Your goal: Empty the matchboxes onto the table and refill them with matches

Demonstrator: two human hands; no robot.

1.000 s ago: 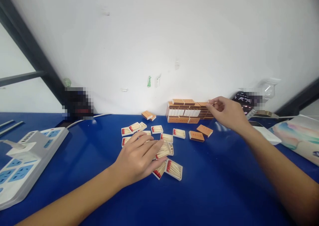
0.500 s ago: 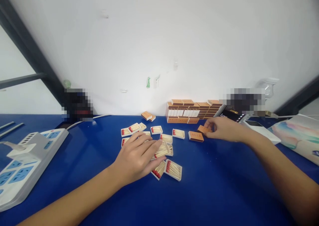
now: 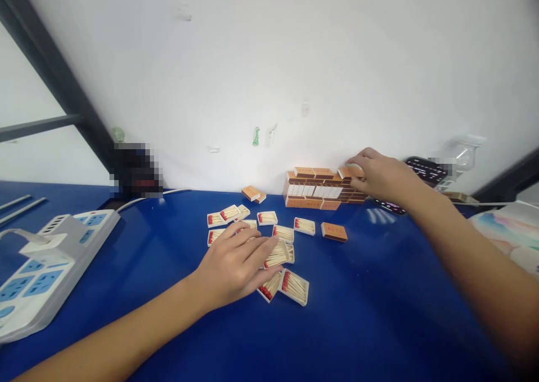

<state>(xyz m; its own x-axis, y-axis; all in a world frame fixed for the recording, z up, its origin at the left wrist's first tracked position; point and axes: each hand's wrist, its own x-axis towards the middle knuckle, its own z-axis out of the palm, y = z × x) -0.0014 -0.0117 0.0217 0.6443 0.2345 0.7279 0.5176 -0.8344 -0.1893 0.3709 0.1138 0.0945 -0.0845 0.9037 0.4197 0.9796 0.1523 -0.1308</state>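
Orange cardboard shows between the fingertips of the right hand (image 3: pixel 381 171), whose grip is closed on a matchbox (image 3: pixel 345 173) at the upper right of the matchbox stack (image 3: pixel 311 191); whether that box rests on the row beneath cannot be told. The stack stands on the blue tabletop (image 3: pixel 357 314) near the white wall (image 3: pixel 269 62), with two boxes lying end to end on top at its left and pale box ends lined up across its middle. The left hand (image 3: pixel 236 264) lies over the match trays (image 3: pixel 304 226), its grip closed on one tilted tray of red-tipped matches (image 3: pixel 277 255) between thumb and fingers. Other open trays surround it, some overlapping. A lone matchbox (image 3: pixel 334 232) lies flat in front of the stack, and a loose pair (image 3: pixel 251 193) overlaps to its left. A white power strip (image 3: pixel 56 275) occupies the tabletop's left side.
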